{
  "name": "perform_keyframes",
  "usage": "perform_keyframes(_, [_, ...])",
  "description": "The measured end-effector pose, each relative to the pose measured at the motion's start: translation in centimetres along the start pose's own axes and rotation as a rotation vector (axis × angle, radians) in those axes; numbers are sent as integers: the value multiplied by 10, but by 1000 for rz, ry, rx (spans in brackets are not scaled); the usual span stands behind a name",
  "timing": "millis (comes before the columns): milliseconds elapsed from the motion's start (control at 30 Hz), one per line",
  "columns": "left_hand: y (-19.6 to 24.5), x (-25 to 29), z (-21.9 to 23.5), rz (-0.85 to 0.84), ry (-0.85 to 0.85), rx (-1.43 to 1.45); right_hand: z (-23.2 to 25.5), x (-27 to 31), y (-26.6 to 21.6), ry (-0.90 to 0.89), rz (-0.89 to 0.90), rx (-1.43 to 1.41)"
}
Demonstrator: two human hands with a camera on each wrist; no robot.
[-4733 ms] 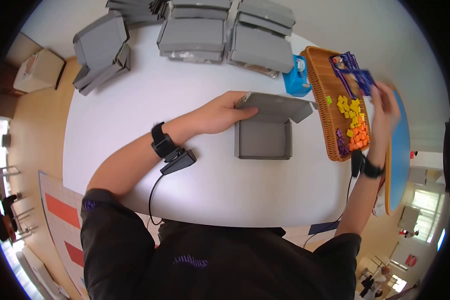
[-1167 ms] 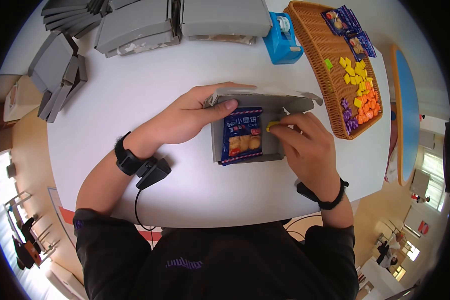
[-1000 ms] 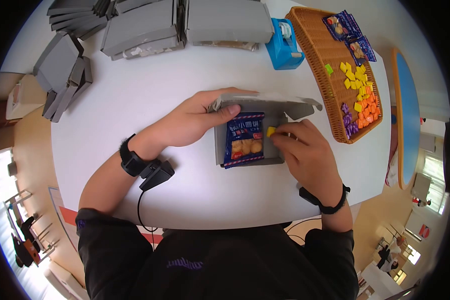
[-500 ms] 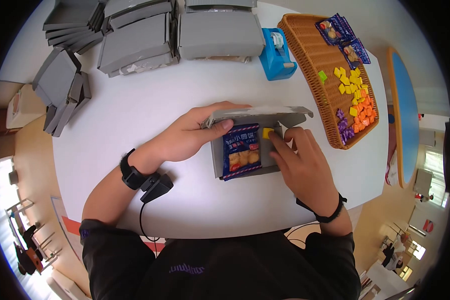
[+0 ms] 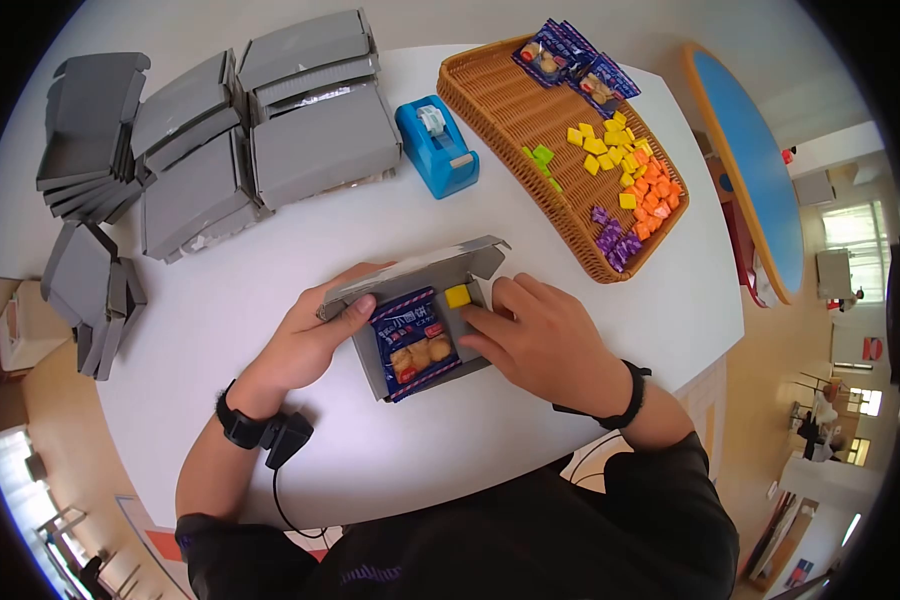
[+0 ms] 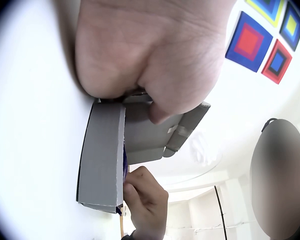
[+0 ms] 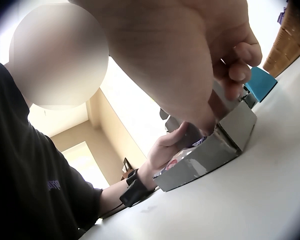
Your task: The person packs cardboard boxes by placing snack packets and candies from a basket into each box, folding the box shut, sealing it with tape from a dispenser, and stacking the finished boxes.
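An open grey cardboard box stands on the white table, its lid tilted up at the back. My left hand grips the lid's left end, thumb inside and fingers behind it. Inside the box lies a blue biscuit packet with round biscuits printed on it. A small yellow candy-like square sits in the far right corner. My right hand reaches over the right wall, index fingertip just below the yellow square, nothing between finger and thumb. In the right wrist view that hand hides much of the box interior.
A wicker basket holds yellow, orange, purple and green pieces and blue biscuit packets. Beside it stands a blue tape dispenser. Closed grey boxes are stacked behind, with an open one and nested ones at left.
Earlier my right hand held a biscuit packet over the basket, then pinched the yellow square above the box. Packet and square now lie inside; the fingers have loosened. My left hand keeps the lid.
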State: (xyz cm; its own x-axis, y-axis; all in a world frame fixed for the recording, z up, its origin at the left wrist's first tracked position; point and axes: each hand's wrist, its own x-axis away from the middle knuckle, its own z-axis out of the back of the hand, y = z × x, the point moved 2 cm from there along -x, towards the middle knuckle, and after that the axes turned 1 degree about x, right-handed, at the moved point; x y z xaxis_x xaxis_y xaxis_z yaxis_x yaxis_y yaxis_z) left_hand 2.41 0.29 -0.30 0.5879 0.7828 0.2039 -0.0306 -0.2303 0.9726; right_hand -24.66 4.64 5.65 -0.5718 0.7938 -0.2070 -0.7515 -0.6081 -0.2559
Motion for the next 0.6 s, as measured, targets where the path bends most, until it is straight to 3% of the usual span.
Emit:
perform_keyframes(100, [0, -1, 1, -17, 8, 11, 13, 0, 9, 31, -3, -143])
perform_keyframes(233, [-5, 0, 3, 5, 28, 20, 38, -5, 61, 424, -333, 57])
perform_keyframes(333, [-2, 0, 2, 8, 9, -2, 53, -5, 101, 399, -377, 121])
perform_keyframes(367, [-3, -1, 2, 9, 9, -1, 48, -2, 112, 319, -383, 26])
perform_keyframes(600, [-6, -1, 3, -7, 27, -15, 23, 5, 141, 87, -331, -129])
